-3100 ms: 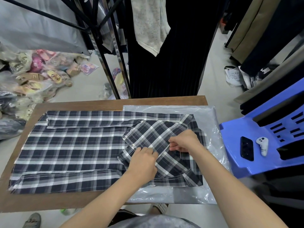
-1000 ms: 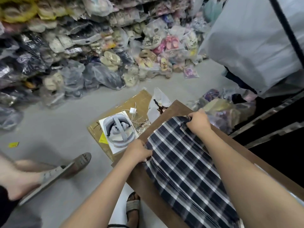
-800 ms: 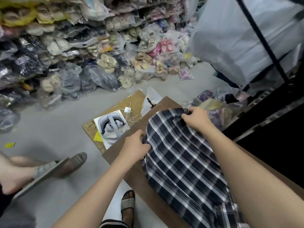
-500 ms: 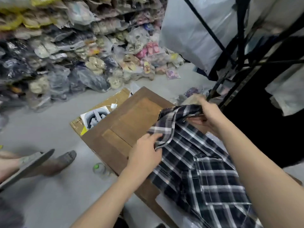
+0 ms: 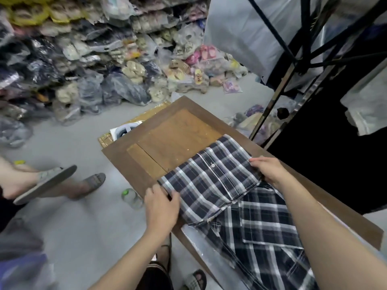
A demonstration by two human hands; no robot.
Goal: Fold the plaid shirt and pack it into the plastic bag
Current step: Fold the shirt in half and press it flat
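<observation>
The dark plaid shirt (image 5: 211, 183) lies on the brown wooden table (image 5: 178, 132), its lower part folded back over the rest. My left hand (image 5: 162, 206) grips the near corner of the folded edge at the table's front. My right hand (image 5: 268, 170) pinches the far corner of the same fold. The clear plastic bag (image 5: 201, 245) lies flat under the shirt's collar end, showing along the table's front edge.
Another person's sandalled feet (image 5: 56, 181) stand on the grey floor at left. A green-capped bottle (image 5: 130, 197) lies beside the table. Bagged shoes (image 5: 104, 59) pile up at the back. A black garment rack (image 5: 293, 65) with hanging clothes stands behind the table.
Both hands have carried the shirt's lower hem up and over, laying it back onto the body of the shirt. The left half of the table is now bare.
</observation>
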